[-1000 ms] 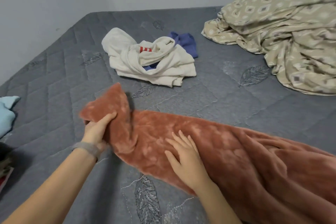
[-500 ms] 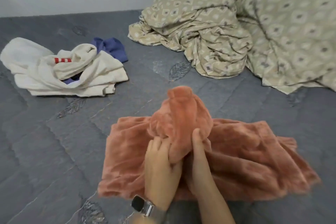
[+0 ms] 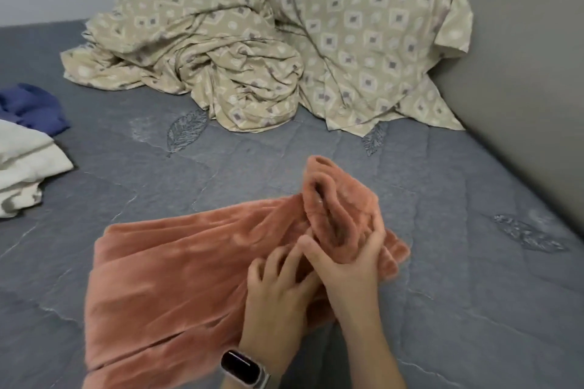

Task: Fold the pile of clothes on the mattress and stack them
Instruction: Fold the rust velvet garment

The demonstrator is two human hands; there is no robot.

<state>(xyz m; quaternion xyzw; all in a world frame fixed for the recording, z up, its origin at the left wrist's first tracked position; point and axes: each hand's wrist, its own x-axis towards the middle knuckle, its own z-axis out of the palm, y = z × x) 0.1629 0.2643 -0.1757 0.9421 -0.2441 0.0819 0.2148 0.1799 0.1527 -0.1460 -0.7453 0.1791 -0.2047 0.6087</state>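
Item: rust-orange fleece garment (image 3: pixel 189 278), lying on the near part of the grey quilted mattress (image 3: pixel 474 230), partly doubled over, its bunched end raised at the right.

Handling, as I judge it: soft, plush, limp; light for its bulk. It will sag wherever unsupported and will not hold a crease unless pressed flat. The pile looks slightly slick, so layers may slide over one another. Not fragile.

Hold points: the gathered end now in hand, and the two long edges at the far left corner.

Right hand (image 3: pixel 350 262): fingers curled round the raised bunched end, thumb on the near side, gripping it.

Left hand (image 3: pixel 278 287): resting on the fabric just beside the right, fingers spread and slightly bent, pressing the cloth down; a watch (image 3: pixel 243 368) on the wrist.

Open room: bare mattress to the right of the garment and beyond it, up to the patterned beige bedding (image 3: pixel 252 57) heaped at the far side. The wall (image 3: pixel 521 73) runs close along the right edge. At the left margin, a cream garment (image 3: pixel 25 164) and a blue garment (image 3: pixel 31 107), both unfolded, well apart from the fleece.
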